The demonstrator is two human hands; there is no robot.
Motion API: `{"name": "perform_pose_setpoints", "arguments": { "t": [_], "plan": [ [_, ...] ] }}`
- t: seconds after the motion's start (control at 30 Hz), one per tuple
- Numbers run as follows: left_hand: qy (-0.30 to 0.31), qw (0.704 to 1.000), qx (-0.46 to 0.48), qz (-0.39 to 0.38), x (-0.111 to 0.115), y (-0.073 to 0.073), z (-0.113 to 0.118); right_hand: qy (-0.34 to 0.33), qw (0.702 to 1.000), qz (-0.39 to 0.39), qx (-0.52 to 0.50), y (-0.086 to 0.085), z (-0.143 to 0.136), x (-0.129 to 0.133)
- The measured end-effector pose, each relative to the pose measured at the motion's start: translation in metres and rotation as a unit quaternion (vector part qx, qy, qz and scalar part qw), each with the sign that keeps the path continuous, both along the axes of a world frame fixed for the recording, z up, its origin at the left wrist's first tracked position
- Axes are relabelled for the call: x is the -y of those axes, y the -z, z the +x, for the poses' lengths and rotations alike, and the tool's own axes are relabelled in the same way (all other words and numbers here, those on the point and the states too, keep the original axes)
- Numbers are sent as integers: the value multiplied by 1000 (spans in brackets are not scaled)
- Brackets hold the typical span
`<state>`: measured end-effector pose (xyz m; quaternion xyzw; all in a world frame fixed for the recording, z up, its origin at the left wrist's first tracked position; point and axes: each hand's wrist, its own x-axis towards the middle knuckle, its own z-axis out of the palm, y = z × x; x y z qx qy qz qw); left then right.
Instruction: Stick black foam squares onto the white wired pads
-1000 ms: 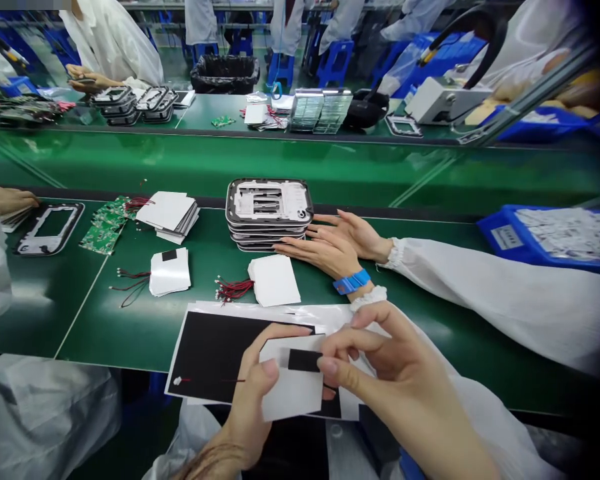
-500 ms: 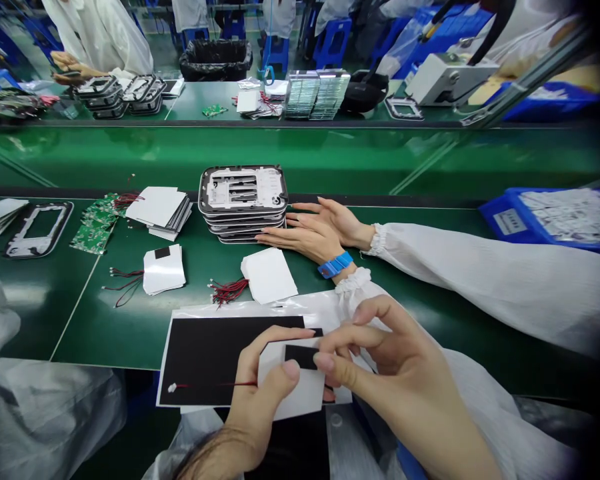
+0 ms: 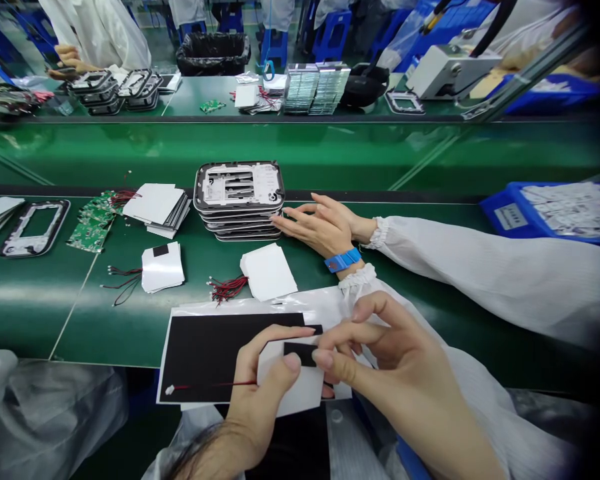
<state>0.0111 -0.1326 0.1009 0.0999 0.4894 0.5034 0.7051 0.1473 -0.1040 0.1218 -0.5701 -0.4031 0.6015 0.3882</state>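
Note:
My left hand (image 3: 260,400) grips a flat white battery (image 3: 300,390), thumb on its face and fingers around its edge. A thin red and black lead with a white plug (image 3: 170,389) runs out to the left. A small black sticker (image 3: 300,353) lies across the battery's upper part. My right hand (image 3: 380,360) pinches the sticker's right end between thumb and index finger. Under both hands is a white sheet carrying a large black sheet (image 3: 205,353). Just beyond lie a stack of white batteries (image 3: 269,272) and another stack (image 3: 163,270), its top one bearing a black sticker.
A co-worker's hands (image 3: 325,230) rest beside a stack of device frames (image 3: 239,200). Further left are more batteries (image 3: 155,205), green circuit boards (image 3: 93,223) and a single frame (image 3: 35,227). A blue bin (image 3: 510,213) of white parts stands right. A green channel (image 3: 280,153) runs behind.
The co-worker's hands have shifted slightly right and drawn closer together by the frame stack. My hands keep nearly the same hold on the battery and sticker. My view has tilted slightly.

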Motion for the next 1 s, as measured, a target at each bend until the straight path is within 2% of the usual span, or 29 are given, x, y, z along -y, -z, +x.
{"name": "perform_pose_setpoints", "arguments": {
  "t": [0.2,0.47,0.7,1.0],
  "plan": [
    [-6,1000,-8,2,-1,-1,1,7,999,-29,-20,1,-2,-3],
    [-18,1000,-20,-10,-2,-1,2,1,997,50,56,8,0,-8],
    [-13,1000,-14,-3,-2,0,2,-20,996,81,15,11,2,-6],
    [-11,999,-34,16,-3,2,3,-8,995,97,-1,10,-2,-7]
  ]
}}
